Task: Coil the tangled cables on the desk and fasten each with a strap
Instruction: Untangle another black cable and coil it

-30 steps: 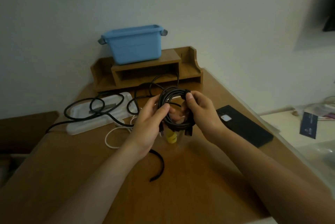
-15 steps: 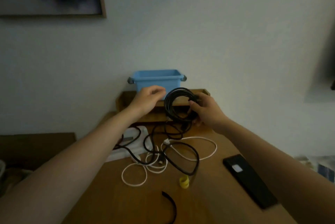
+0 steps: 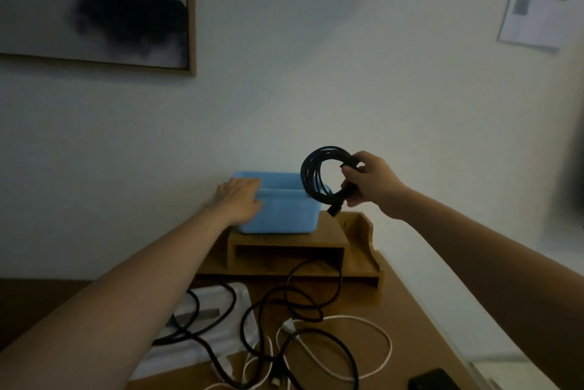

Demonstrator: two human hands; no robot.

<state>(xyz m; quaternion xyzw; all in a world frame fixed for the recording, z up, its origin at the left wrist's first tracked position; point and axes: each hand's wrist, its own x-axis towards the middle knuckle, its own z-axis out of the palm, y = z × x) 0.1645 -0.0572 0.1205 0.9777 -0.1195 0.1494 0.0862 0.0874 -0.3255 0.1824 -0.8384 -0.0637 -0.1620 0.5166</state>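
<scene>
Coil [image 3: 311,176] and bin [image 3: 284,215] were what this moment turned on. A second earlier both hands had held the coiled black cable low over the desk [image 3: 398,310]. By now the right hand [image 3: 371,182] carried it alone, fingers and thumb pinched round the bundle on its right side, with the plug end [image 3: 335,209] hanging below. The coil was in the air at the blue bin's far right corner, not yet inside it. The left hand [image 3: 240,200] had let go and lay on the bin's left rim, fingers fairly flat over the edge (whether they hooked down the inside could not be told).

A dark band crossed the bundle by the right fingers and was probably the strap, though dim light left that unsure. The loops kept one tidy ring in a single hand, so this cable looked finished and ready to be dropped in, the left hand steadying the bin on the wooden organizer [image 3: 284,244].

Most of the task remained. On the near desk a loose black cable [image 3: 303,304] and a white cable [image 3: 384,331] lay tangled across each other, partly over a white tray [image 3: 240,336].
</scene>
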